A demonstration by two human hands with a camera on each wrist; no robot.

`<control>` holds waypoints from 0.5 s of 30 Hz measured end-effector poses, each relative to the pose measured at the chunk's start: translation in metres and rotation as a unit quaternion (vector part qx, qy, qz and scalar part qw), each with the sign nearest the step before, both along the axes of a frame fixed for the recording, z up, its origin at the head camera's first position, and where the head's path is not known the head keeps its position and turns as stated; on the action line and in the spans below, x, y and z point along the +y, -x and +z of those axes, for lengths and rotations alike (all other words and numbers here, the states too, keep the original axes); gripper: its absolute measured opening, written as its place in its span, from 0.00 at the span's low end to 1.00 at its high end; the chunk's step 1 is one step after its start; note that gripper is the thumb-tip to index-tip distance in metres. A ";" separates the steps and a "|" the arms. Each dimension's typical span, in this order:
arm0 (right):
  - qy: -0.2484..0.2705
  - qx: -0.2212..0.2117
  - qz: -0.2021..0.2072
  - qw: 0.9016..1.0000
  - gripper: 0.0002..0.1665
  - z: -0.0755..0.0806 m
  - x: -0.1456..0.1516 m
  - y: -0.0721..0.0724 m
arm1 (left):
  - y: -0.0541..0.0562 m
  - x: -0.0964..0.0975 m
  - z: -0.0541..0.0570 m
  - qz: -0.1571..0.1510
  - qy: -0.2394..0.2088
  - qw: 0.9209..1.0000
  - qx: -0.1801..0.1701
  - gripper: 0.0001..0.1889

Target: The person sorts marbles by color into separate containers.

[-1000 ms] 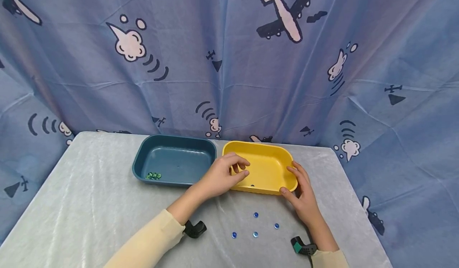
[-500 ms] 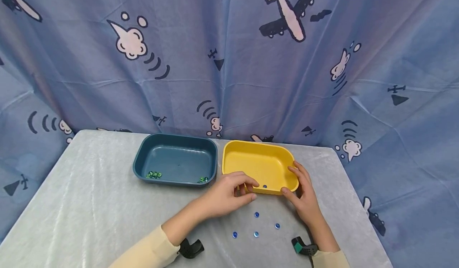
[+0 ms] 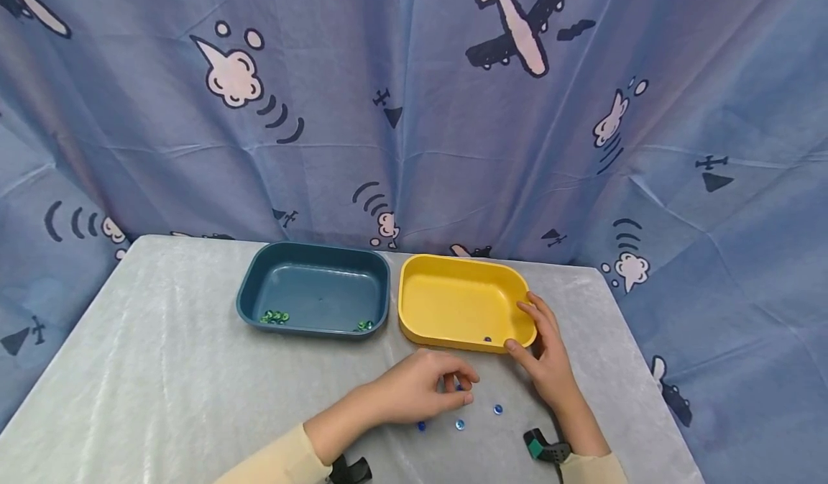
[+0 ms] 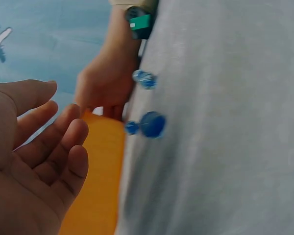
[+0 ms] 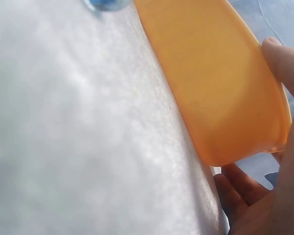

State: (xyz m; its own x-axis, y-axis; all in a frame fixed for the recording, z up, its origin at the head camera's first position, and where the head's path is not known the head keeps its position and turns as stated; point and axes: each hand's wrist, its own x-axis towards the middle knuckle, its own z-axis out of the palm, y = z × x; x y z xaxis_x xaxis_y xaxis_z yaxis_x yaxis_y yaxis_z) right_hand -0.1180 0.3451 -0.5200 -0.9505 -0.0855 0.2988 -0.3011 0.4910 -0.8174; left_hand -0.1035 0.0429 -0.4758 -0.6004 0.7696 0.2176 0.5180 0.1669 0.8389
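Observation:
My left hand [image 3: 420, 390] hovers low over the cloth in front of the yellow tray [image 3: 459, 293], fingers loosely bent and thumb apart, with nothing held. Around its fingertips lie several blue glass beads, one [image 3: 460, 425] just below the thumb and another [image 3: 498, 409] to the right; one is partly hidden behind the fingers. In the left wrist view a large blue bead [image 4: 153, 124] lies past the fingertips. My right hand [image 3: 546, 358] grips the tray's near right corner, thumb at the rim and fingers round the side. Inside the tray sits one blue bead [image 3: 488, 339].
Left of the yellow tray stands a dark teal tray [image 3: 320, 290] with green glass beads in its two near corners, one cluster [image 3: 274, 317] at the left. Both trays stand near the back edge of the cloth-covered table [image 3: 162, 369], before a blue patterned curtain [image 3: 323, 110].
My left hand has come from over the yellow tray down toward the blue beads on the cloth. The bead in that tray has shifted right. My right hand stays at the corner.

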 end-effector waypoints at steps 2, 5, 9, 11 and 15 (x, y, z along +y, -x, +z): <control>0.000 0.002 0.002 1.000 0.38 0.000 0.000 0.000 | 0.000 0.003 -0.005 -0.005 0.015 1.000 0.012 0.11; 0.001 0.003 0.003 1.000 0.38 -0.001 0.001 0.001 | 0.001 0.007 -0.011 -0.008 0.030 0.999 0.033 0.12; -0.002 0.000 -0.001 1.000 0.38 -0.004 0.002 0.001 | 0.003 0.008 -0.017 -0.003 0.040 0.998 0.045 0.13; -0.001 -0.002 -0.002 1.000 0.38 -0.004 0.003 0.001 | 0.006 0.009 -0.020 0.002 0.044 0.998 0.050 0.12; 0.003 -0.001 -0.002 1.000 0.39 -0.003 0.003 0.001 | 0.011 0.009 -0.025 0.010 0.047 0.997 0.052 0.12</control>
